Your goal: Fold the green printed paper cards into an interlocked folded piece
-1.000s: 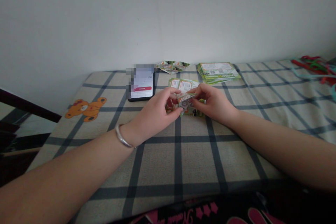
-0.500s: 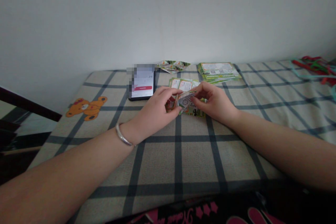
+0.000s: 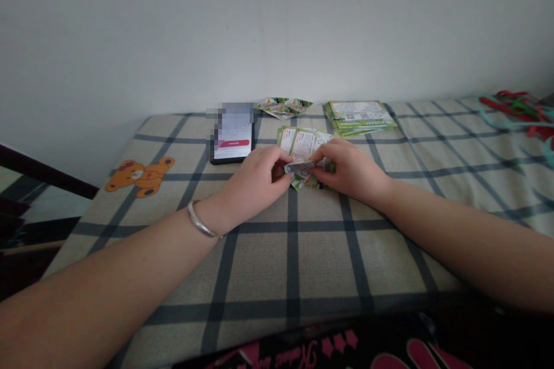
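Note:
My left hand (image 3: 266,173) pinches the left end of a small folded printed paper (image 3: 299,167), thumb toward me and fingers behind. My right hand (image 3: 346,167) grips the paper's other end between thumb and forefinger. The paper is creased, with a greyish-white side and green print showing; my fingertips hide its ends. Beneath and just behind it lie green-and-white printed cards (image 3: 303,141), spread a little. Around my left wrist is a silver bangle (image 3: 199,222).
A phone (image 3: 232,141) with a lit screen lies left of the cards. Folded paper pieces (image 3: 285,107) and a stack of printed cards (image 3: 361,115) are along the wall. A bear cutout (image 3: 141,176) lies at left; red and green strips (image 3: 517,112) at far right.
The folded paper has been turned and flattened between my fingers, and now sits lower. Both hands' fingertips have closed in nearer each other on it.

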A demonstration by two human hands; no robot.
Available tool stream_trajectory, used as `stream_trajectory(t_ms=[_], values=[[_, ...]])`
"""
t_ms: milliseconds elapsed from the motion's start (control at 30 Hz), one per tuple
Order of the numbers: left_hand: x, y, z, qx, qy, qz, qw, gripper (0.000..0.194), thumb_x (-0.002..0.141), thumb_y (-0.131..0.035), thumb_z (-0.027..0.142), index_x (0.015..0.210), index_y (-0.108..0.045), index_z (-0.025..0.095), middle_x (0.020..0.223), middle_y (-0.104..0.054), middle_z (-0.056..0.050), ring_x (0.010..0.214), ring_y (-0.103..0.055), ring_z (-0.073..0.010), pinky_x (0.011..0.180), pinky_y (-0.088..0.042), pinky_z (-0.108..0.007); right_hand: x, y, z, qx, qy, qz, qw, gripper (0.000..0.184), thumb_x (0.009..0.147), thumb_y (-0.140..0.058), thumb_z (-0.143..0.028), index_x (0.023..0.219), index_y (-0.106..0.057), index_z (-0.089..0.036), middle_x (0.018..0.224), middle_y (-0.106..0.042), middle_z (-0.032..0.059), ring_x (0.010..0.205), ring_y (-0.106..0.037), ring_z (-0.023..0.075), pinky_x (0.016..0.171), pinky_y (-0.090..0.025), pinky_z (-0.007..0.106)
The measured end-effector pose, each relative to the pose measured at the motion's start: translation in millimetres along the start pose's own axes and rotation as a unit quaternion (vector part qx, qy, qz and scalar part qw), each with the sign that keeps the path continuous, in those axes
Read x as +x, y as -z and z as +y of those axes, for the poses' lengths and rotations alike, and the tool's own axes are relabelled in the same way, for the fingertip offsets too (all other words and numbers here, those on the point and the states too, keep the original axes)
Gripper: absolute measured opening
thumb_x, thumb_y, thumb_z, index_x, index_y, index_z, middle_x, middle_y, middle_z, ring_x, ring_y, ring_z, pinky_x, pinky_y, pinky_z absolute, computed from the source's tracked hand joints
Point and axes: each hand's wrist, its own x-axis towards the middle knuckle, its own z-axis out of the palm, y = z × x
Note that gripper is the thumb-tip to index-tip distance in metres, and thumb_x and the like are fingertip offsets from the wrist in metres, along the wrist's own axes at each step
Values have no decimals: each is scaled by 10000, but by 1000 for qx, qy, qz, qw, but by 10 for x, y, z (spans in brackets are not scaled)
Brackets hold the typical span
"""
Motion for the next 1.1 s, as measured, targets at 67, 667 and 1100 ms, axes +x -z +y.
stream_trajectory(t_ms=[67,667,1100], values=[[2,0,5,13,8,0,1000,180,802,-651,165,980,-623,158,896,-641,-41,830,-596,-192,769,-494,-351,2,13,19,-16,21,-7,1000,50,789,-675,-186,839,-675,-180,838,-686,66,834,-621,217,729,-455,311],[-20,64,82,128,49,-31,990,88,860,-598,211,813,-536,171,750,-613,-14,676,-562,-155,570,-380,-275,31,-15,26,52,0,17,998,43,749,-654,-151,721,-660,-182,764,-723,48,765,-639,203,729,-461,316],[-33,76,56,85,19,-20,996,85,823,-597,124,827,-539,186,822,-604,3,700,-544,-138,560,-336,-260,33,32,61,-19,136,-28,990,72,841,-612,-151,842,-680,-176,932,-756,48,874,-691,216,794,-452,332]])
